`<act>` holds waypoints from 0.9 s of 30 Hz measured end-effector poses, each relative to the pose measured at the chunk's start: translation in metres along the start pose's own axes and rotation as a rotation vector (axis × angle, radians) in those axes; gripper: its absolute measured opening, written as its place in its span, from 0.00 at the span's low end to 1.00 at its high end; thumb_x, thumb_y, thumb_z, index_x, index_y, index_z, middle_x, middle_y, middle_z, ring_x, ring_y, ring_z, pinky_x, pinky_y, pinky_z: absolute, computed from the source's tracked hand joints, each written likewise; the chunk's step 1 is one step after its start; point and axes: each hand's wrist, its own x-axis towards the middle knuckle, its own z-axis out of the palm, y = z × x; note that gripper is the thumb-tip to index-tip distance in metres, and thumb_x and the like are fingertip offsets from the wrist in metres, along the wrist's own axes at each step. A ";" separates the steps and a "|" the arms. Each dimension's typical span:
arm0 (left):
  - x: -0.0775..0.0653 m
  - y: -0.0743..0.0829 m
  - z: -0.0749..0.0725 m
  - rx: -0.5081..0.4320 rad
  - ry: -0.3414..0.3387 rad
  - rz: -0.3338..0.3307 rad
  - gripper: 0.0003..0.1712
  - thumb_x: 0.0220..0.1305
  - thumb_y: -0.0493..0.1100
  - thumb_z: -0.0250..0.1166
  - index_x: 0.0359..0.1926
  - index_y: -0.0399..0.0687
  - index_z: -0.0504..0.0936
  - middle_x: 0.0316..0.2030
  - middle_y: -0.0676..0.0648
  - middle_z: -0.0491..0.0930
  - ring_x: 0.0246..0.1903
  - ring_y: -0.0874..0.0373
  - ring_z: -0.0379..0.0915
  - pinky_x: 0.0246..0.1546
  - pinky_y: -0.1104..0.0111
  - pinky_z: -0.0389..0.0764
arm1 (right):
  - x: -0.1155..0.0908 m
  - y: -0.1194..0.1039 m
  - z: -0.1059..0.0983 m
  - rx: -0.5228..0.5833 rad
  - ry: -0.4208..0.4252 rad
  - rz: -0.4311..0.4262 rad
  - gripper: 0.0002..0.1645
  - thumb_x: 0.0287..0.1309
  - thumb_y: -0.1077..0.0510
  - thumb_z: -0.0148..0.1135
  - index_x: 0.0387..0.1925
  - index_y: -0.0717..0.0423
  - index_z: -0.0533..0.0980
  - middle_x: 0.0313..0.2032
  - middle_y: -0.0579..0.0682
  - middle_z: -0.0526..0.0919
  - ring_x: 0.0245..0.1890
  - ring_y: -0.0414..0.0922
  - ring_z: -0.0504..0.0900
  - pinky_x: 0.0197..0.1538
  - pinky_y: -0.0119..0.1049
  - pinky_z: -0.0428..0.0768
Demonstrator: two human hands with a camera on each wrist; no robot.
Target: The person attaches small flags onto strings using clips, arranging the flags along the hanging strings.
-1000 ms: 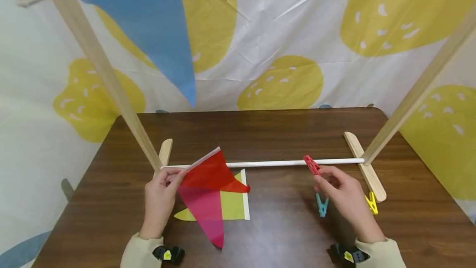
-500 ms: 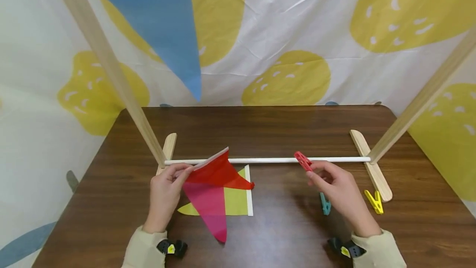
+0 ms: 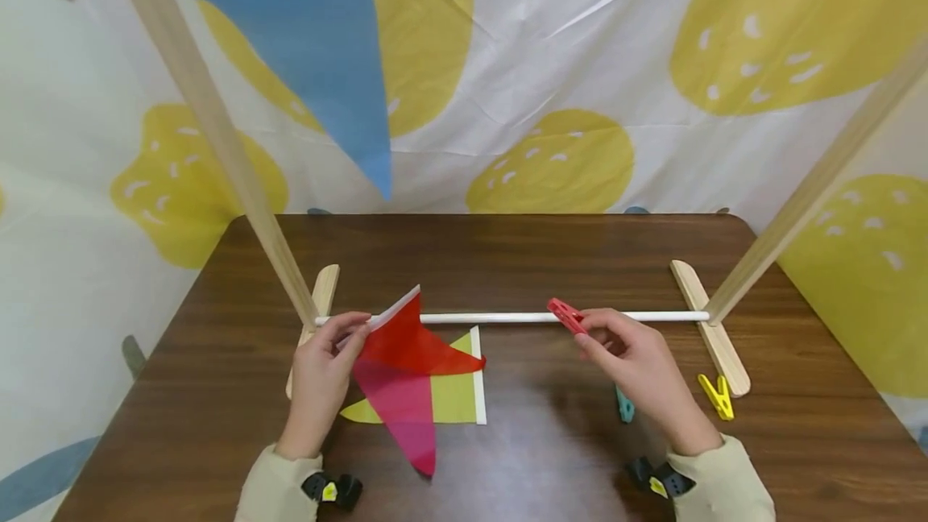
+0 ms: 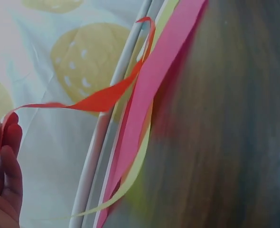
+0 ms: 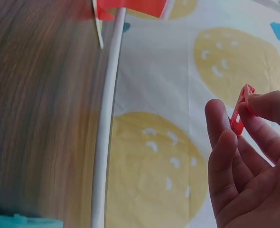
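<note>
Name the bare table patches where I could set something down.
Bare: between the white rod and the patterned cloth behind; nearer, between the green flag and the teal clothespin. Crowded: beside the left hand and red flag, where the pink flag overlaps the green flag.

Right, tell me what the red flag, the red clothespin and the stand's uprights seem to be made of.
Red flag: smooth, pliable cloth or plastic sheet, perhaps; it twists like ribbon, but no weave is discernible.
Red clothespin: probably moulded plastic, uniformly coloured, with a slight sheen.
Uprights: apparently bare wood, pale tan and matte, with faint grain-like streaks.
</note>
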 end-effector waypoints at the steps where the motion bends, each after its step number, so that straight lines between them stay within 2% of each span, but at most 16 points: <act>1: -0.001 0.000 0.000 -0.001 -0.004 0.006 0.12 0.54 0.48 0.64 0.41 0.54 0.81 0.32 0.54 0.81 0.30 0.65 0.76 0.32 0.76 0.76 | 0.000 -0.001 0.000 -0.014 -0.008 -0.017 0.08 0.53 0.52 0.61 0.37 0.44 0.75 0.24 0.40 0.79 0.22 0.37 0.77 0.24 0.32 0.74; 7: -0.002 0.004 -0.003 0.086 -0.023 0.088 0.13 0.54 0.41 0.64 0.43 0.53 0.80 0.34 0.55 0.81 0.30 0.64 0.75 0.30 0.77 0.75 | 0.001 -0.007 -0.008 -0.113 -0.030 -0.067 0.07 0.54 0.50 0.60 0.36 0.42 0.75 0.29 0.35 0.78 0.24 0.33 0.76 0.25 0.30 0.75; 14: 0.002 0.016 -0.004 0.204 -0.068 0.196 0.10 0.52 0.39 0.66 0.38 0.54 0.81 0.33 0.58 0.79 0.30 0.66 0.74 0.30 0.74 0.77 | -0.002 -0.007 -0.024 -0.216 -0.032 -0.187 0.09 0.50 0.60 0.63 0.34 0.44 0.75 0.43 0.43 0.77 0.25 0.31 0.75 0.24 0.27 0.74; 18: 0.006 0.024 -0.006 0.256 -0.080 0.237 0.10 0.50 0.38 0.67 0.36 0.54 0.81 0.32 0.58 0.78 0.30 0.66 0.73 0.32 0.71 0.77 | -0.005 -0.006 -0.028 -0.271 -0.052 -0.221 0.12 0.48 0.62 0.64 0.34 0.43 0.75 0.41 0.41 0.77 0.26 0.30 0.75 0.26 0.24 0.74; 22: 0.010 0.032 -0.008 0.260 -0.098 0.244 0.11 0.50 0.39 0.67 0.37 0.54 0.80 0.33 0.58 0.78 0.31 0.67 0.73 0.32 0.71 0.77 | -0.006 -0.007 -0.034 -0.317 -0.064 -0.267 0.13 0.47 0.62 0.65 0.34 0.43 0.75 0.40 0.39 0.77 0.25 0.29 0.75 0.26 0.21 0.72; 27: 0.013 0.040 -0.010 0.268 -0.114 0.295 0.11 0.50 0.40 0.67 0.37 0.54 0.80 0.35 0.59 0.76 0.33 0.67 0.71 0.31 0.74 0.77 | -0.006 -0.008 -0.046 -0.400 -0.062 -0.392 0.15 0.44 0.62 0.66 0.35 0.44 0.75 0.41 0.40 0.77 0.24 0.26 0.74 0.25 0.20 0.70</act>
